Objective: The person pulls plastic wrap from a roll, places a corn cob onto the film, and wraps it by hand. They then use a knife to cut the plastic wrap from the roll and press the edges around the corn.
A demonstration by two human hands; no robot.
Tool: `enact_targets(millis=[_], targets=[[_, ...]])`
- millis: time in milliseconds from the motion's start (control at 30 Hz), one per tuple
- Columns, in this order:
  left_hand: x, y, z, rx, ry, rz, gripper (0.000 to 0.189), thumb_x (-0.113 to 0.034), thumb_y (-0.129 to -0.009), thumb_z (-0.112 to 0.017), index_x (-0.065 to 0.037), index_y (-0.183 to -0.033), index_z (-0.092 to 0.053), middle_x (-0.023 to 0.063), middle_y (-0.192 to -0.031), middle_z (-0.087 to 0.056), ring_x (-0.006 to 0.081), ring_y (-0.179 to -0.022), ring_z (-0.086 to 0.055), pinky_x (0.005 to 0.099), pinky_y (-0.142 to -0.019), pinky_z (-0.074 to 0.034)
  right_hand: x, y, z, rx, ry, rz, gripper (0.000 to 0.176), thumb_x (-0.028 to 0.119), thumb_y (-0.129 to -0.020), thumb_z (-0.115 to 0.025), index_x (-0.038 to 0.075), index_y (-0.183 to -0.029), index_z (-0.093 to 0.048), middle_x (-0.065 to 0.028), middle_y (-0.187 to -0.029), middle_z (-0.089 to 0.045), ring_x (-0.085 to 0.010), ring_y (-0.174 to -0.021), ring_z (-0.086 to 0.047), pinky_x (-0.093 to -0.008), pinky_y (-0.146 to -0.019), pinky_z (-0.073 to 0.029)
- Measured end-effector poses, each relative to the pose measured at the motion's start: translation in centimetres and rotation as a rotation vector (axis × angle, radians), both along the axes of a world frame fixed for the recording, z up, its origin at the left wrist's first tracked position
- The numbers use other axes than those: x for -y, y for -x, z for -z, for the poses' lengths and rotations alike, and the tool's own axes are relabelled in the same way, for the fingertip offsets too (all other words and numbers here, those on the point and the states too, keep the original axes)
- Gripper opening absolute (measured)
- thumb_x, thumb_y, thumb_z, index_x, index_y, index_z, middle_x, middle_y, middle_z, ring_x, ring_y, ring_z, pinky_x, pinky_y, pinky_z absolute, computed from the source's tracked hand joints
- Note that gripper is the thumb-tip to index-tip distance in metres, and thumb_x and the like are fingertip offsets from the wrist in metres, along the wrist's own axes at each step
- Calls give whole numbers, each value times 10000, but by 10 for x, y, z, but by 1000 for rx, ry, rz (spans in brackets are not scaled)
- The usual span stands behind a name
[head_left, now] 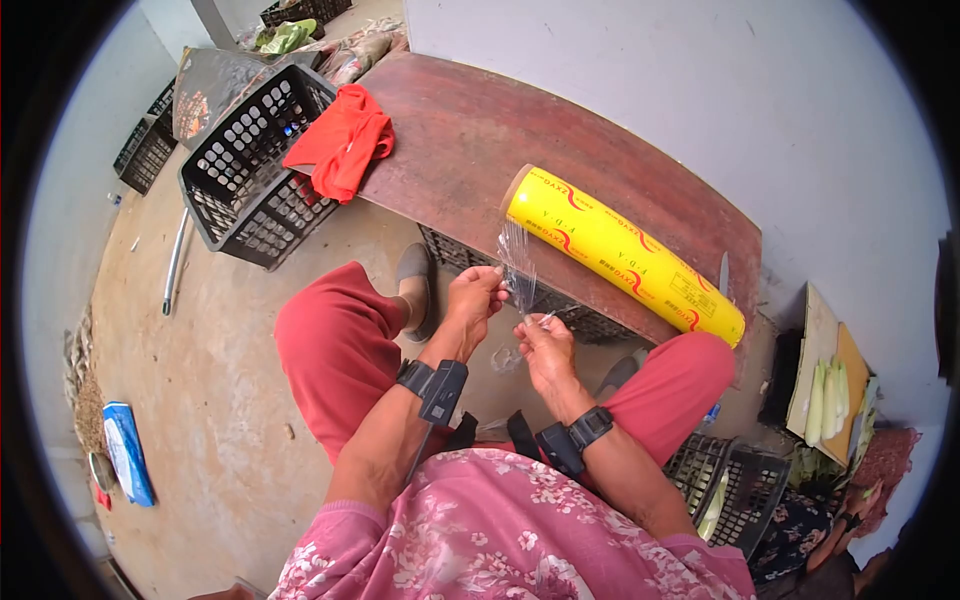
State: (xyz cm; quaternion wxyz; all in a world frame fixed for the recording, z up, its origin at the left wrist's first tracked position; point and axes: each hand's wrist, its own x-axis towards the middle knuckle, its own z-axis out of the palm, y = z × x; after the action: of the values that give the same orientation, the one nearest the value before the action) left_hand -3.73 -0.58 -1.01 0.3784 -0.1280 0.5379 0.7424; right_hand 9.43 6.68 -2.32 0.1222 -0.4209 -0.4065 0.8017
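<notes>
The head camera looks steeply down from above the near side of the yellow roll (622, 256), facing it close up, wide and round-edged.

The roll (625, 255) lies on the table (440, 130), toward the right, with the knife (724, 275) behind its right end. The film (518, 265) is by the roll's left end. A wall (720, 100) is behind the table. The rag (345, 140) sits on the table's left corner, next to the big crate (250, 215). The low crate (452, 250) is under the table. Far right, stalks (828, 400) lie on a board (857, 385).
</notes>
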Motion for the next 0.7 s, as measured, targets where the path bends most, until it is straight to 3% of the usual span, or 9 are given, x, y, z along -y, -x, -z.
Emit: enact_targets(millis=[133,333,533,700], targets=[[6,1,2,32,-66,-84,50,-115,-931,-618,-87,-921,-577,18,-777,-644,88,-606,-588,224,-518,-464,0,1,2,3,-19,-4,121,117,-926,-651,95,-1023,-583,-13,-881,-648,-114,-790,-617,-231,-636,-455],[11,5,16,146,-361,-121,39,-52,-921,-574,-55,-954,-554,67,-836,-650,121,-644,-609,229,-546,-486,-2,0,4,37,-31,-1,124,129,-922,-661,104,-1020,-589,-8,-879,-653,-108,-799,-623,-228,-646,-454],[13,-3,11,117,-323,-201,151,6,-909,-545,-24,-1057,-536,101,-893,-649,156,-737,-651,244,-610,-527,-3,3,11,85,-60,-2,122,133,-919,-670,107,-1014,-599,-7,-888,-658,-108,-797,-626,-225,-646,-450],[14,0,7,79,-345,-92,163,-71,-918,-633,-57,-1065,-565,39,-862,-636,131,-709,-617,233,-621,-513,-3,4,13,71,-50,3,112,136,-919,-672,98,-1000,-606,-11,-880,-660,-109,-800,-629,-222,-644,-448]])
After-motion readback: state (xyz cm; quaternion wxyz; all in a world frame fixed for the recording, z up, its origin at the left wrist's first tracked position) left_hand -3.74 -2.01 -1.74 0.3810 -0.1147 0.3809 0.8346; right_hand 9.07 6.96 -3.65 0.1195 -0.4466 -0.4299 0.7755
